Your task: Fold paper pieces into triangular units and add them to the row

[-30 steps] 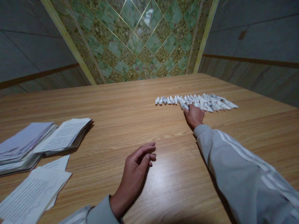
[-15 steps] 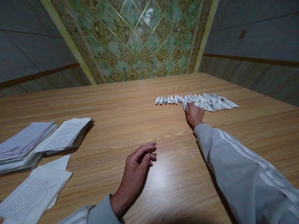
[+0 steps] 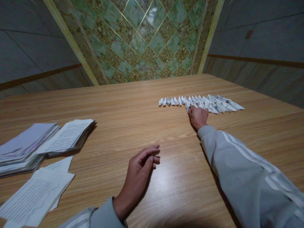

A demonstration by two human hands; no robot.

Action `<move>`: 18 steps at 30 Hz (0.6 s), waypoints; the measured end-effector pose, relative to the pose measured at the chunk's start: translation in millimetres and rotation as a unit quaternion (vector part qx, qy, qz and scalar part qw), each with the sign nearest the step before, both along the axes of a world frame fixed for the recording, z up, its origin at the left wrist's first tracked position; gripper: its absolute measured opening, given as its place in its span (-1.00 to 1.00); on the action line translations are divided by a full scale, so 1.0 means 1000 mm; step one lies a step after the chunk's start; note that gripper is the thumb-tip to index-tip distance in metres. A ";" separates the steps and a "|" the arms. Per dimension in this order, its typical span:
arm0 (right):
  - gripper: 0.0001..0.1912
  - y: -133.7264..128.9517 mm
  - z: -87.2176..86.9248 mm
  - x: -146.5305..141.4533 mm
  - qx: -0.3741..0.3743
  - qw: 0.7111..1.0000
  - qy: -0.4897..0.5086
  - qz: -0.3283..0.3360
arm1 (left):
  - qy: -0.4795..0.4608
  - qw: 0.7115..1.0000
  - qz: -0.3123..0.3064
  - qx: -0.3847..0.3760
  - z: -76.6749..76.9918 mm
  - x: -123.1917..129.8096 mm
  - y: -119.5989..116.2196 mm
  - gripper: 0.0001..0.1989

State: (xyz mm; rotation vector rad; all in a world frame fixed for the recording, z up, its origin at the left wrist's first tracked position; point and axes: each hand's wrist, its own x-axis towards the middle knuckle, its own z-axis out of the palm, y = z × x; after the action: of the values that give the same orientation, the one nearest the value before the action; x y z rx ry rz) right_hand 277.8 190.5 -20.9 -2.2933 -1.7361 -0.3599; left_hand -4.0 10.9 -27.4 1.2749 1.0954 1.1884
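Note:
On the wooden table (image 3: 114, 117), small folded paper boats (image 3: 175, 101) stand close together in rows toward the right. My right hand (image 3: 198, 117) reaches out to the front row's left end, its fingers pinched on a folded paper boat (image 3: 186, 104). The fingertips and part of that boat are hidden by the hand itself. Nearer to me, my left hand (image 3: 139, 172) rests on its side on the tabletop. Its fingers are loosely bent and apart, and it holds nothing.
At the left lie a thick stack of paper sheets (image 3: 26, 139) and an open pile of printed pages (image 3: 68, 136). Loose lined sheets (image 3: 35, 193) lie in front of them. Behind the table rises a patterned tile wall (image 3: 147, 41).
The view has shifted very slightly. My right hand stays at the left end of the front row, and my left hand keeps its pose.

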 end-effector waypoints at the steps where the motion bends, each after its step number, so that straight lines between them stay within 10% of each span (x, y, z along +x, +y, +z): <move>1: -0.66 -0.001 0.000 0.000 0.004 1.000 -0.001 -0.002 | 0.000 1.000 0.000 0.001 0.000 0.000 0.000 -0.80; 18: -0.70 -0.013 0.008 -0.005 0.029 0.998 -0.026 0.055 | -0.012 1.000 0.005 0.010 0.003 0.003 0.000 -0.82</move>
State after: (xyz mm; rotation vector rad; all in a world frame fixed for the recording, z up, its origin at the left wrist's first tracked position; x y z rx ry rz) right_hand 272.7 177.7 -12.6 -2.1560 -1.8434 -0.4447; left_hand -1.0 10.4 -24.5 1.2683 1.0747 1.2216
